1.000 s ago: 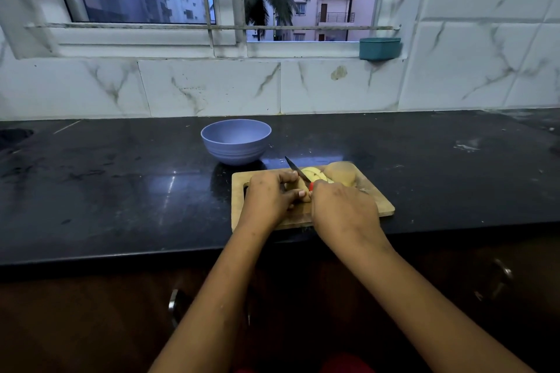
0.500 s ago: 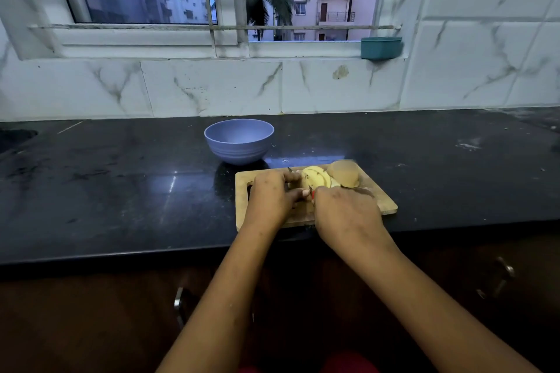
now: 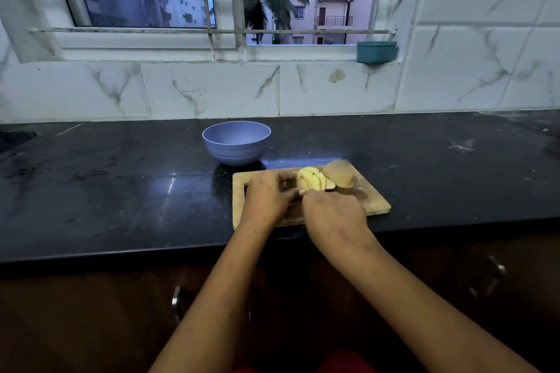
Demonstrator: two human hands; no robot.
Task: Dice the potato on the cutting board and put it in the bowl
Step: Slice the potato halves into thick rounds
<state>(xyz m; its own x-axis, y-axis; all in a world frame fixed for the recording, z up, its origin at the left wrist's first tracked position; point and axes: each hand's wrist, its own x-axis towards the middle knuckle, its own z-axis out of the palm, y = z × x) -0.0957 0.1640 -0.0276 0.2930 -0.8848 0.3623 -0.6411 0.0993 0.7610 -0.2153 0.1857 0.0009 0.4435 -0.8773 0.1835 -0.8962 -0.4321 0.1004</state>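
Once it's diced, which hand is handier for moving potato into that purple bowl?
Left, probably. The left hand holds the potato slices, and the bowl stands behind the cutting board's left end; the right hand sits farther from it.

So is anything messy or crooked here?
The cutting board lies crooked to the front edge of the counter. A whitish smear marks it at far right, and a brownish stain spots a wall tile.

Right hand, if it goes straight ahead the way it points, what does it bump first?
The right hand would probably meet the potato slices first, though depth is unclear.
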